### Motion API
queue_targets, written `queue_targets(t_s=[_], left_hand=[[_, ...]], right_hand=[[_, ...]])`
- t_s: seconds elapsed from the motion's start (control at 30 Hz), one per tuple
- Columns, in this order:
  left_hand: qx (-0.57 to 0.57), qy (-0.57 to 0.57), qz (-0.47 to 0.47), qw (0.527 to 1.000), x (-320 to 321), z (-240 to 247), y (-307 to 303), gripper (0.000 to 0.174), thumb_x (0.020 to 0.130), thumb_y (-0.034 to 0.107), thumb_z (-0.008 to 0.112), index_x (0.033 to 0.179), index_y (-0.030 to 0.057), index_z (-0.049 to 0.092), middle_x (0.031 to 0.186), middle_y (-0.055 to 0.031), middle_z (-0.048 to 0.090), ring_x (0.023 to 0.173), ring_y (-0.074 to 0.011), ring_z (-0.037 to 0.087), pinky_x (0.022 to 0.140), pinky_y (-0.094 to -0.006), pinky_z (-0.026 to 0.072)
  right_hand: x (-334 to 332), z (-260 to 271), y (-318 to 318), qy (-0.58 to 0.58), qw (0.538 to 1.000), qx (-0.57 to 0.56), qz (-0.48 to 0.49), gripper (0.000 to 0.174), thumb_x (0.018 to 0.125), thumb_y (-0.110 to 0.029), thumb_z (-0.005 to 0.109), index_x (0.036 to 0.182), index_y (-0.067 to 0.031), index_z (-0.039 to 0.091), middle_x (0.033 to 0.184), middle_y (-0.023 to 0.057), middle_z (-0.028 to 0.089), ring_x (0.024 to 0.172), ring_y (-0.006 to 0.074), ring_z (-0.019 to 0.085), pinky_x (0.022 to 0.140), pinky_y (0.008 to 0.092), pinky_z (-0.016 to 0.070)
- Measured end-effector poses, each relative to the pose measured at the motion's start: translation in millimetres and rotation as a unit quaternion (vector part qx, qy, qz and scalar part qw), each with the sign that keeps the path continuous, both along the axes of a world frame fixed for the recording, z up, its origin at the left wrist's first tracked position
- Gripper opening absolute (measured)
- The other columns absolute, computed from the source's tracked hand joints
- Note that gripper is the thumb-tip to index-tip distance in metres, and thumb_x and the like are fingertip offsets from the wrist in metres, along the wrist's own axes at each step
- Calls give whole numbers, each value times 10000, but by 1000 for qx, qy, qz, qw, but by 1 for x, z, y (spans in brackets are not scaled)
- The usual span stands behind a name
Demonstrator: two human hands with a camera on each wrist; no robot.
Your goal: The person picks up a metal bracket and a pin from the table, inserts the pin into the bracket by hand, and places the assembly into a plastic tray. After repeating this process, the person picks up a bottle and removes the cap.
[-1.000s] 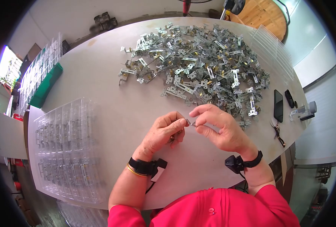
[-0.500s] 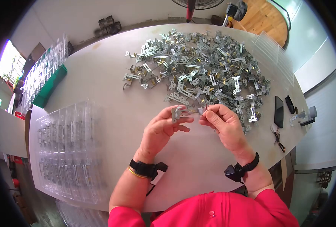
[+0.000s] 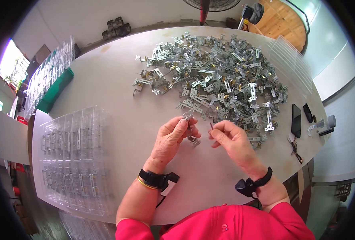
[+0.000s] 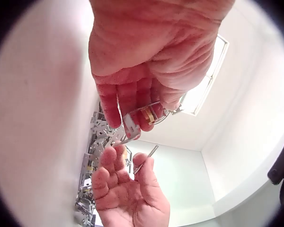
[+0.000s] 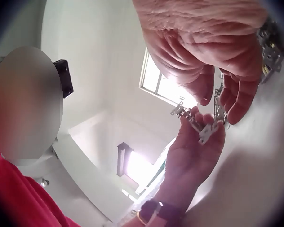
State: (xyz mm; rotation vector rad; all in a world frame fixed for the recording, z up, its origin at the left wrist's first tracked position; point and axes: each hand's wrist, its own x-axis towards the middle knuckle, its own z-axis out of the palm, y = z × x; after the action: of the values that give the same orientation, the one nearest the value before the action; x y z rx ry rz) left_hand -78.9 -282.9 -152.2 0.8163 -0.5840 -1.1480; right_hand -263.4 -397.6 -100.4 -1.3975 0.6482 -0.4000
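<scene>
In the head view, my left hand (image 3: pixel 167 140) grips a metal bracket (image 3: pixel 193 139) between thumb and fingers, its lower end hanging below them. The bracket (image 4: pixel 131 124) has a small brass-coloured part in the left wrist view. My right hand (image 3: pixel 234 143) pinches a thin rod (image 3: pixel 211 125) between thumb and forefinger, to the right of the bracket and apart from it. That rod (image 4: pixel 153 151) stands out past the fingertips in the left wrist view. In the right wrist view, the bracket (image 5: pixel 194 124) lies across the fingers of my left hand (image 5: pixel 191 153).
A large heap of metal brackets (image 3: pixel 221 76) covers the table's far middle. Clear compartment trays (image 3: pixel 71 160) with brackets stand at left, a green bin (image 3: pixel 55 92) behind them. A phone (image 3: pixel 296 120), pliers (image 3: pixel 295 152) and a clear container (image 3: pixel 319 126) lie at right.
The bracket has turned in my left hand from lying sideways to hanging downward. My right hand, which was at the bracket's end, has drawn a little down and right, apart from it.
</scene>
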Motion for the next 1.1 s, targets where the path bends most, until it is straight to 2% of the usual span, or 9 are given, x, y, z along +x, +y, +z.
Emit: queue_targets(t_s=[0.03,0.07,0.13,0.17,0.23,0.7,0.8,0.97,1.1], left_hand=[[19,5,-9,1000,-1,1,1,320,1060,282,554,1171,-3,647,938,-69,701,889,-185,682,879,-359,545],[21,7,-10,1000,-1,0,1,320,1060,282,554,1171,-3,647,938,-69,701,889,-185,682,879,-359,545],[58,-47,-12,997,-2,0,0,352,1060,348,555,1064,15,670,837,-15,640,765,-107,613,753,-284,506],[58,-47,-15,997,-3,1,-1,352,1060,348,555,1064,15,670,837,-15,640,765,-107,613,753,-284,506],[46,-52,-20,997,-4,5,0,356,1064,357,542,1034,26,667,786,15,597,710,-86,558,671,-255,455],[104,-129,-14,986,-3,12,3,358,1040,383,587,1000,37,668,753,40,565,673,-57,478,627,-224,413],[111,-153,4,982,-6,13,2,348,1042,369,581,983,36,664,747,39,554,668,-60,471,615,-227,396],[111,-187,29,976,-6,14,2,339,1047,350,575,970,30,658,744,37,544,659,-63,464,602,-224,377],[124,-197,40,972,-6,13,1,323,1044,336,587,969,31,658,743,40,544,659,-58,460,595,-216,370]], right_hand=[[-2,7,-2,4,1000,0,6,151,1030,-191,620,1067,-46,639,877,-7,647,789,73,619,723,247,541],[-4,14,-2,8,1000,0,11,157,1029,-200,623,1065,-48,640,821,-20,634,725,52,592,660,231,517],[-3,24,1,12,1000,-13,18,150,1031,-198,620,1061,-52,638,786,-29,614,691,40,569,628,221,490],[-1,27,3,14,999,-27,27,143,1032,-196,617,1057,-57,637,752,-39,594,656,27,546,596,211,463],[2,25,7,11,998,-47,34,141,1032,-193,616,1048,-55,635,752,-42,584,656,24,535,592,205,449],[12,28,11,49,993,-98,39,141,1021,-174,618,1000,-35,628,739,-44,567,654,22,509,584,206,424],[11,28,9,59,992,-104,37,136,1018,-161,613,1032,-26,611,732,-40,565,645,22,502,571,212,408],[12,28,7,44,991,-116,46,223,1024,-149,594,1184,-14,518,683,-14,558,619,42,494,555,228,389],[14,25,5,39,993,-100,49,245,1026,-150,589,1210,-14,502,665,-7,552,613,50,497,559,231,394]])
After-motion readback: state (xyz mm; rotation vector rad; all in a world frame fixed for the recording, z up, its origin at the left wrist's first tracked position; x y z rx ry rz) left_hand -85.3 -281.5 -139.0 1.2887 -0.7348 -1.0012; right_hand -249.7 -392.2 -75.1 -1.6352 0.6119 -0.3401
